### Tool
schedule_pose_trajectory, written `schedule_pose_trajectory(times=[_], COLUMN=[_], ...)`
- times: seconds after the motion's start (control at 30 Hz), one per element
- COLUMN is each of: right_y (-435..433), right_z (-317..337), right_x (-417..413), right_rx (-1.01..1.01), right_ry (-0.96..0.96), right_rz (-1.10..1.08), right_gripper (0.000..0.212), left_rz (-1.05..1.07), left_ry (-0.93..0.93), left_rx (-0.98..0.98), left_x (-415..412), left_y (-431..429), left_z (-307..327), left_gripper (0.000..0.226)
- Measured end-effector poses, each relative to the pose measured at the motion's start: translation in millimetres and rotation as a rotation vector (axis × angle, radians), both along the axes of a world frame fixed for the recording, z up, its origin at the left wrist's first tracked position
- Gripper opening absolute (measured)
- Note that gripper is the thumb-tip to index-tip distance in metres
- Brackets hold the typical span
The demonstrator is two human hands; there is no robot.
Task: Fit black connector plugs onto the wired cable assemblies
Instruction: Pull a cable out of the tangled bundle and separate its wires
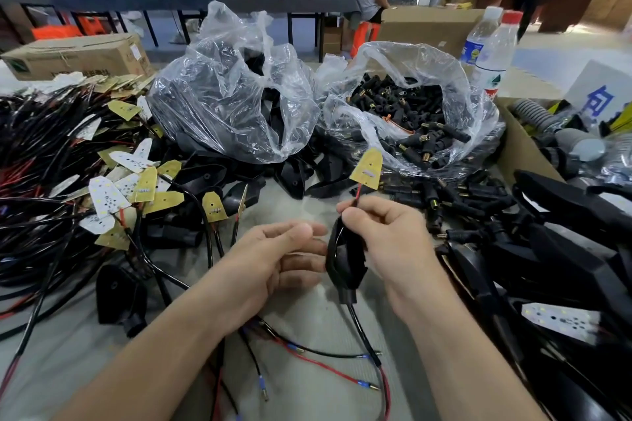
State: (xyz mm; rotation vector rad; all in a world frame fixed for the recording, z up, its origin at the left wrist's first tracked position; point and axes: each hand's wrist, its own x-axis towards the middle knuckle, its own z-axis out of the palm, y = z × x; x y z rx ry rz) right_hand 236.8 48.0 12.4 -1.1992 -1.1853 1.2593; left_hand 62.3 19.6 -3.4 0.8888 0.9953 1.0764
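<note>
Above the grey worktop [78, 352], a black plastic shell [343, 261] and its thin red wire [357, 193] are pinched in the right grip [386, 239]; the left grip [270, 260] is spread alongside.

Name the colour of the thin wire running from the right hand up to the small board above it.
Red. The wire shows best in the head view.

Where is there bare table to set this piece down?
Bare table lies just beyond the left hand, before the two plastic bags. Another patch lies near left, outside the left forearm. Crowded: cable pile on the left, black housings on the right, loose wires between the forearms.
</note>
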Motion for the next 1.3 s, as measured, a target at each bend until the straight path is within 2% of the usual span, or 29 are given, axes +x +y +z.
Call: schedule_pose_trajectory(times=[0.13, 0.27, 0.37, 0.43, 0.5, 0.6, 0.7, 0.8, 0.93, 1.03, 1.1, 1.2, 1.3], right_y=[-4, -8, -8, -7, -7, -6, -8, -10, -9, -8, -8, -7, -6], right_z=[-4, -1, 1, 1, 1, -1, -3, -3, -2, -4, -5, -5, -3], right_x=[-14, -19, -17, -15, -13, -14, -11, -4, 4, 2, 0, 1, 3], right_rx=[-0.007, -0.053, -0.163, -0.191, -0.147, -0.023, -0.077, -0.22, -0.196, -0.109, -0.079, -0.124, -0.164], right_ry=[0.017, 0.164, 0.34, 0.372, 0.299, 0.064, 0.108, 0.095, -0.185, -0.311, -0.321, -0.304, -0.319], right_rz=[0.026, 0.067, 0.105, 0.137, 0.182, 0.24, 0.339, 0.387, 0.381, 0.264, 0.186, 0.051, -0.008], right_gripper=[0.018, 0.021, 0.021, 0.02, 0.024, 0.04, 0.056, 0.05, 0.014, 0.019, 0.024, 0.033, 0.026], left_rz=[-0.047, -0.146, -0.218, -0.238, -0.187, -0.089, 0.004, 0.153, 0.287, 0.329, 0.351, 0.393, 0.415], left_ry=[0.184, 0.19, 0.177, 0.162, 0.128, 0.062, 0.0, -0.054, -0.133, -0.161, -0.176, -0.194, -0.2], left_rx=[0.074, 0.128, 0.137, 0.152, 0.156, 0.146, 0.137, 0.158, 0.182, 0.204, 0.217, 0.213, 0.228], left_x=[9, 7, 4, 2, 2, 3, 4, 0, -4, -6, -7, -11, -12], left_y=[-3, -4, -5, -5, -4, -4, -3, 1, 7, 9, 10, 10, 11], left_z=[-3, -4, -1, 0, -1, -2, -1, -1, 0, 0, -1, -3, -6], left_gripper=[0.034, 0.059, 0.065, 0.067, 0.065, 0.059, 0.055, 0.055, 0.052, 0.048, 0.043, 0.042, 0.039])
